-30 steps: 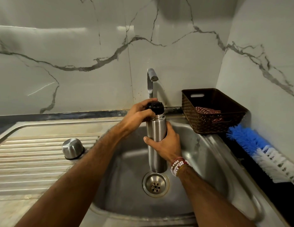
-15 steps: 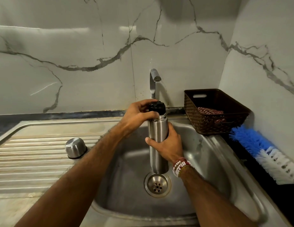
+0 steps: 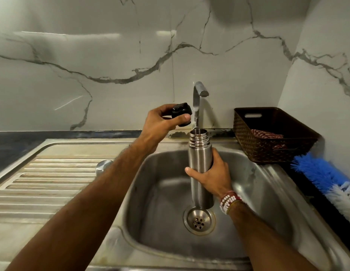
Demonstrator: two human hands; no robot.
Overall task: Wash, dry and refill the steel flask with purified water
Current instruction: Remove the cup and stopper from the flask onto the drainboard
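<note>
Steel flask [image 3: 199,159] uncapped at frame centre, right hand [image 3: 213,178] wrapped round mid-body; left hand [image 3: 160,124] pinching black cap [image 3: 181,112]. Rigid, smooth, probably slippery wet: grip mid-body.

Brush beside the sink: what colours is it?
The brush has blue and white bristles; the head view shows it.

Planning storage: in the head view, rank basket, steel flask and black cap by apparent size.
Largest: brown basket.
Then steel flask, though nearer the camera.
Smallest: black cap, in the left hand.
</note>
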